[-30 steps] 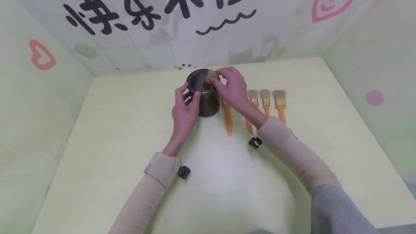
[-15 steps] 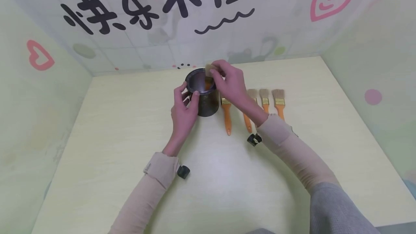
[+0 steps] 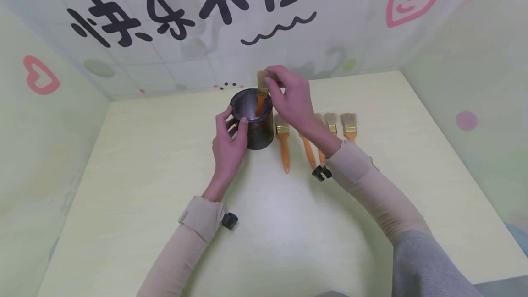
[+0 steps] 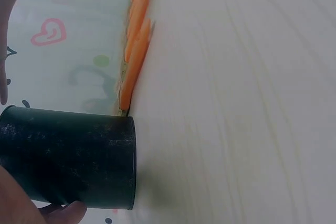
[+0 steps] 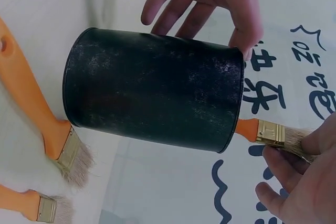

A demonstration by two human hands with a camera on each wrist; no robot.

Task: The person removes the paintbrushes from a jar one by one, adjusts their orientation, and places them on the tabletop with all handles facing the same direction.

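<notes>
A black metal can (image 3: 257, 129) stands upright on the pale yellow table (image 3: 165, 168). My left hand (image 3: 236, 125) grips its left side, thumb near the rim; the right wrist view shows that hand (image 5: 210, 3) behind the can (image 5: 157, 95). My right hand (image 3: 269, 87) pinches the bristle end of an orange-handled paintbrush (image 3: 260, 94) above the can's far rim, and its handle points down into the can. In the right wrist view the brush's ferrule (image 5: 270, 132) sticks out of the can's mouth, held by my fingers (image 5: 294, 182).
Several more orange-handled brushes lie in a row right of the can, the nearest (image 3: 283, 143) beside it, others (image 3: 349, 125) partly under my right forearm. Their handles (image 4: 136, 56) show beyond the can (image 4: 68, 163) in the left wrist view. Decorated walls enclose the table.
My right hand has lifted slightly and stood the brush more upright, its handle going deeper into the can. My left hand has kept its hold on the can.
</notes>
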